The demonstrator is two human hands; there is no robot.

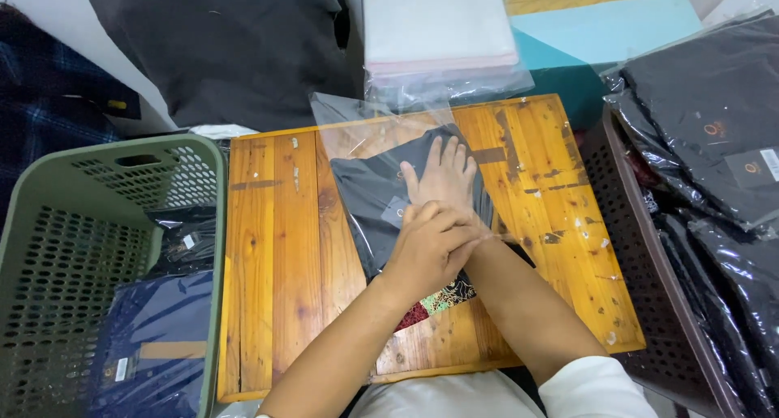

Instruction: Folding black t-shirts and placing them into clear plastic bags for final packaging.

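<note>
Clear plastic, glossy and creased: a transparent bag (pixel 381 154) lying on the orange-stained wooden table (pixel 276 247), with a folded dark garment (pixel 369 199) pushed inside. Bag's open mouth toward the body, sealed end toward the far edge; long axis running near to far, tilted a little to the left at the top. Right hand (pixel 442 178) pressed flat on the garment through the plastic, fingers straight, spread slightly and pointing away, gripping nothing. Left hand (pixel 426 243) laid across the right wrist and hand, fingers curled loosely over it; whether anything is pinched beneath cannot be told. So the garment directly under the right palm, extending ahead of the fingertips and off to the left of both hands; right hand the one touching it, left hand stacked on top and nearer the body. A patterned red, green and gold cloth (pixel 442 296) showing just below the hands at the bag's near end.

Green perforated basket (pixel 57 247) at the left of the table, holding bagged dark items. Brown perforated crate (pixel 641 256) at the right, piled with bagged black garments (pixel 714 118). Stack of flat pale bags (pixel 438 20) beyond the far edge.
</note>
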